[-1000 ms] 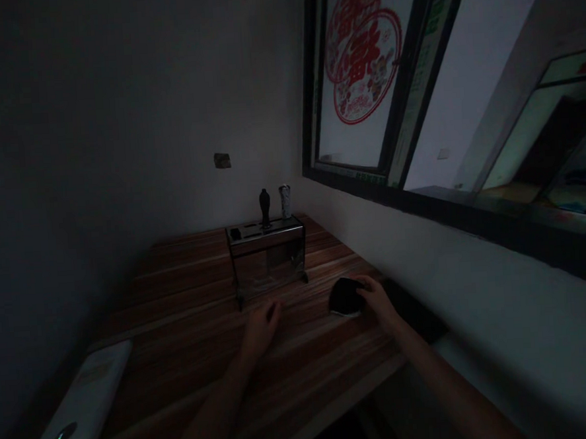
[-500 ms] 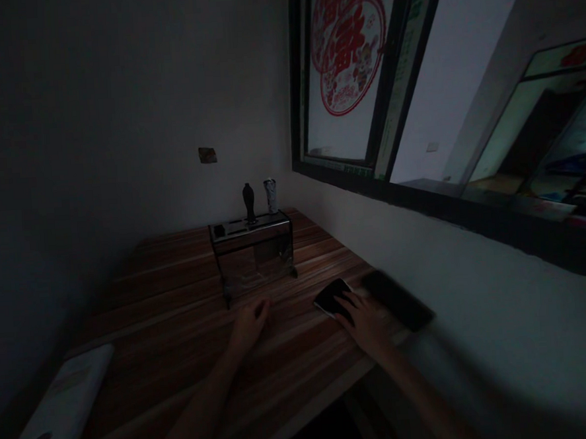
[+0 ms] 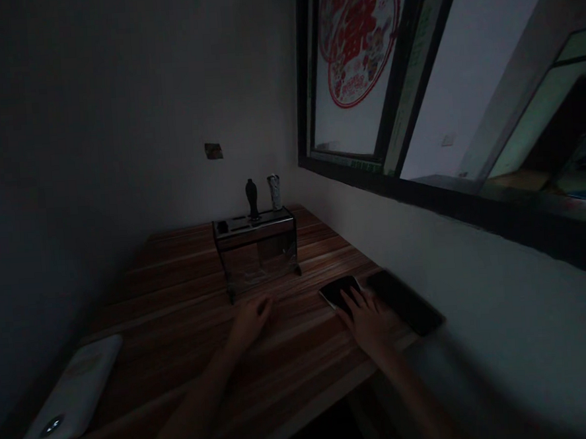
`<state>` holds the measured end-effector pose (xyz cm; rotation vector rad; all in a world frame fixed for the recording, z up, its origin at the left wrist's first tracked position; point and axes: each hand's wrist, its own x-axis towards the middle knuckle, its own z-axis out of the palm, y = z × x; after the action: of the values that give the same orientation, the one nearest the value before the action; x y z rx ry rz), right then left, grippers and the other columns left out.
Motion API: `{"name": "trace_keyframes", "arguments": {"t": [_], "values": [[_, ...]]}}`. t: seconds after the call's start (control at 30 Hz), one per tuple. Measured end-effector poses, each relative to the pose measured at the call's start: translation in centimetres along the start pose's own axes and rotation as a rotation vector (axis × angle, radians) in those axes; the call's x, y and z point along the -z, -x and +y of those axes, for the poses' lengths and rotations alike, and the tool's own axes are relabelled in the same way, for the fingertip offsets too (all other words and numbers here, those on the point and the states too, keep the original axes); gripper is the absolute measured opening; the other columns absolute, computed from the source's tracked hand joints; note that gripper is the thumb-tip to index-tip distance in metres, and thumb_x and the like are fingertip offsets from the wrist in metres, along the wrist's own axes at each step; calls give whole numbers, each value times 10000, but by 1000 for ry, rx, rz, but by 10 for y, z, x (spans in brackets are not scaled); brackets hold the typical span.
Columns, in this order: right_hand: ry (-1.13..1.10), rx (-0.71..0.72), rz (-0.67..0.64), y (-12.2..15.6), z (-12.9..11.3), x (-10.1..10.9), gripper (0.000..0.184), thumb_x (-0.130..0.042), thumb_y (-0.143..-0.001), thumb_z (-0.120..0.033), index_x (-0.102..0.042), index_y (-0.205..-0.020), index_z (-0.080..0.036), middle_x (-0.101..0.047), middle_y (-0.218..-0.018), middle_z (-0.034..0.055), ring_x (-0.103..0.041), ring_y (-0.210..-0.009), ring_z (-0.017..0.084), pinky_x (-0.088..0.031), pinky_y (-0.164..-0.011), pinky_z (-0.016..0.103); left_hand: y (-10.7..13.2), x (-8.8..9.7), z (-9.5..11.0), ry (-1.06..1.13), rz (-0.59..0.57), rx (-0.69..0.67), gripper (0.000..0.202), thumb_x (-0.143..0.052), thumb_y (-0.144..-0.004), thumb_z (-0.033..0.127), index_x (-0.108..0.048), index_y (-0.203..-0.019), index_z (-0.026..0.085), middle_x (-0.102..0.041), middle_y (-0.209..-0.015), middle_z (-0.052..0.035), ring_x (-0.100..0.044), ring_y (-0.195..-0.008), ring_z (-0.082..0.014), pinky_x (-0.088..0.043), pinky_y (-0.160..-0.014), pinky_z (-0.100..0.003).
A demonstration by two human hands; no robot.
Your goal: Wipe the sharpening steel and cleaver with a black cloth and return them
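The window (image 3: 409, 119) rises to the right of the rack (image 3: 257, 236), and the table (image 3: 157, 363) spreads under and in front of it. The rack stands upright toward the far wall; a white case (image 3: 72, 392) lies well in front of it and to its left. In front of the rack and to its right, the right hand (image 3: 364, 318) rests palm down with its fingers spread over a black pad (image 3: 336, 291), pinching nothing. The left hand (image 3: 250, 318) sits just in front of the rack, loosely curled; whether its fingers press together or hold something, I cannot tell. A dark slab (image 3: 404, 302) lies farther right of the rack, just beyond the right hand. On the rack's top stand a black vase (image 3: 252, 199) and, to its right, a pale vase (image 3: 275, 193). The step in hand looks like steadying or smoothing the pad flat. As a judgement, the next move calls for light, even pressure; picking the pad up would need the thumb under an edge.
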<state>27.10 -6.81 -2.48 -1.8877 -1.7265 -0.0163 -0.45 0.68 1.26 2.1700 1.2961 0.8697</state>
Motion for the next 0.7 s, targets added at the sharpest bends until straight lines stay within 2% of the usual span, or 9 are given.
{"name": "trace_keyframes", "arguments": {"t": [0.07, 0.13, 0.23, 0.33, 0.4, 0.43, 0.53, 0.63, 0.7], "values": [[-3, 21, -19, 0, 1, 0, 489, -436, -788, -465, -441, -1234, -266, -386, -1324, 79, -276, -1224, 317, -154, -982, 520, -1, 14, 5, -39, 13, -26, 312, -356, -831, 383, -606, -847, 197, -610, -625, -5, -573, -585, -141, -414, -584, -221], [-20, 46, -24, 1, 2, 2, 497, -445, -782, -469, -435, -1238, -272, -368, -1338, 68, -257, -1237, 315, -147, -989, 526, -1, 32, 11, -28, 89, -24, 314, -353, -836, 386, -599, -865, 193, -603, -642, -5, -569, -601, -136, -414, -588, -216], [-72, 75, 0, -2, 0, 10, 506, -484, -759, -468, -437, -1231, -295, -330, -1361, 43, -222, -1254, 319, -139, -995, 541, 1, 64, 16, 32, 370, 6, 300, -354, -837, 389, -568, -878, 183, -570, -657, 4, -548, -607, -124, -421, -591, -210], [-201, 137, -5, -21, -7, 25, 501, -512, -748, -444, -440, -1225, -307, -377, -1332, 30, -267, -1241, 288, -188, -1011, 499, -3, 90, 14, 120, 728, 21, 267, -404, -817, 395, -523, -935, 186, -567, -845, -16, -550, -795, -138, -439, -722, -237], [-372, 176, -68, -43, -14, 35, 499, -511, -756, -421, -432, -1232, -292, -462, -1261, 39, -367, -1185, 253, -270, -994, 453, -11, 102, 6, 183, 827, 19, 297, -452, -791, 402, -491, -996, 190, -546, -976, -33, -525, -925, -154, -418, -832, -277], [-469, 179, -106, -58, -18, 39, 500, -518, -754, -409, -433, -1230, -283, -485, -1238, 44, -409, -1155, 241, -294, -985, 439, -17, 105, 1, 214, 819, 21, 331, -473, -778, 404, -475, -1032, 192, -532, -1030, -43, -511, -972, -160, -402, -872, -297], [-766, 162, -229, -106, -33, 42, 519, -550, -735, -370, -428, -1229, -267, -557, -1146, 53, -512, -1048, 215, -374, -925, 404, -36, 110, -18, 307, 655, 39, 491, -549, -726, 406, -405, -1149, 201, -464, -1191, -80, -462, -1085, -183, -364, -938, -344], [-931, 143, -264, -153, -51, 33, 516, -602, -684, -346, -479, -1174, -238, -606, -1047, 58, -558, -965, 201, -428, -859, 376, -51, 108, -34, 356, 468, 74, 696, -622, -668, 387, -293, -1255, 211, -358, -1311, -113, -396, -1171, -215, -350, -958, -374], [-1005, 136, -309, -176, -63, 23, 551, -652, -630, -319, -492, -1149, -221, -595, -1069, 60, -555, -970, 195, -430, -861, 367, -57, 107, -41, 382, 361, 110, 777, -647, -645, 378, -246, -1289, 208, -309, -1351, -123, -341, -1218, -228, -332, -976, -381]]}}
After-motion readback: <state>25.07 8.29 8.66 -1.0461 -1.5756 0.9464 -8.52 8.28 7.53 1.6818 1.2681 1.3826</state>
